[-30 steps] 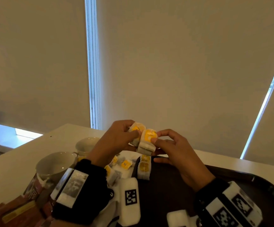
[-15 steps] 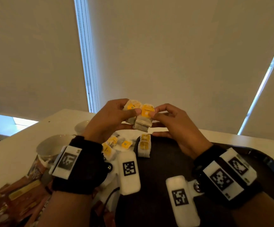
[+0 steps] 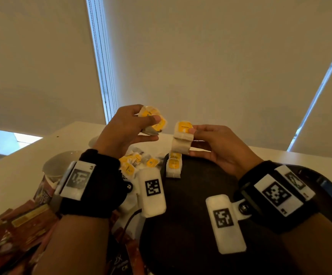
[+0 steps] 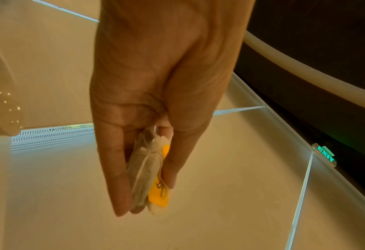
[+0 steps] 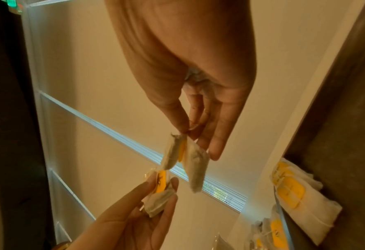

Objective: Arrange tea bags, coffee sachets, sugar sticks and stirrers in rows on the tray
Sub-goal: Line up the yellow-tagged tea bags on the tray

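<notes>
early stage | we pinch tea bags in both hands, left hand [image 3: 121, 130] and right hand [image 3: 218, 147], above the tray [image 3: 201, 195]; one tea-bag stack [image 3: 174, 165] lies at its far edge; loose tea-bag pile [image 3: 135, 161] and sachets [image 3: 22, 221] left of it remain unsorted

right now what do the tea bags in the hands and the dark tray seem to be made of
Tea bags, pinched by the right hand, and those in the left hand: thin matte filter paper, likely; it looks translucent, crinkled, with dark contents showing through. Their yellow tags look like smooth printed card. Tray: dark brown with a matte, faintly textured surface, probably plastic or wood; the look leaves it open.
</notes>
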A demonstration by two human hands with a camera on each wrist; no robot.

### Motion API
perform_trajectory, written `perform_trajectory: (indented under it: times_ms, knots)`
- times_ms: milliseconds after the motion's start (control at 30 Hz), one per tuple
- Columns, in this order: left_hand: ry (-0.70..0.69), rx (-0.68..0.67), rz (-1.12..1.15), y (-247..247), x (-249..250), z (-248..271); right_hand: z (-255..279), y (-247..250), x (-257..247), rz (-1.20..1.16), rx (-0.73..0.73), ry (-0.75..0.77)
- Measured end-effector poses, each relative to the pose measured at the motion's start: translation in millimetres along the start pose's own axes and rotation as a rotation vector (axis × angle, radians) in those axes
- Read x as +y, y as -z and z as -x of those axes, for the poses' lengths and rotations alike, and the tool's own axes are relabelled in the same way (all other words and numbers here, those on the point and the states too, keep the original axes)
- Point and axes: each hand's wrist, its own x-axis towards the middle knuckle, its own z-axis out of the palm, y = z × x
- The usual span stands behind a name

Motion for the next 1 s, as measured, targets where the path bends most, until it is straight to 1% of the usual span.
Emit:
perform_trajectory:
  times_ms: [67,167,267,433,467,533,600,667,700,800,867,1000]
  knots:
    - [0.026,-0.011,-0.017,0,-2,-1,-2,4,4,-0.021,-0.03,-0.054]
    - [0.076,-0.052,-0.048,-4,-5,-2,-5,6,6,-0.073,-0.065,-0.088]
    - [0.095,-0.091,-0.082,-9,-9,-2,-5,3,4,-0.073,-0.103,-0.087]
    - [0.082,-0.07,-0.095,-14,-12,-4,-2,1,1,-0.112,-0.172,-0.079]
    - [0.086,-0.086,-0.095,-14,-11,-4,-2,0,0,-0.118,-0.172,-0.079]
    - [0.12,-0.171,-0.056,-13,-8,-1,-1,-1,0,-0.125,-0.145,-0.075]
    - [0.155,-0.287,0.017,-11,-5,2,-2,-3,0,-0.128,-0.105,-0.065]
    - [0.151,-0.363,0.021,-9,-2,3,-4,-4,1,-0.124,-0.081,-0.062]
    - [0.144,-0.368,-0.001,-9,-2,3,-4,-4,1,-0.122,-0.075,-0.067]
    - [0.138,-0.287,-0.071,-7,-2,1,-3,-5,0,-0.088,-0.044,-0.075]
    - [0.139,-0.246,-0.08,-6,-2,1,-2,-3,-1,-0.087,-0.021,-0.078]
    - [0.124,-0.199,-0.062,-3,-2,1,-1,5,-2,-0.208,-0.016,-0.115]
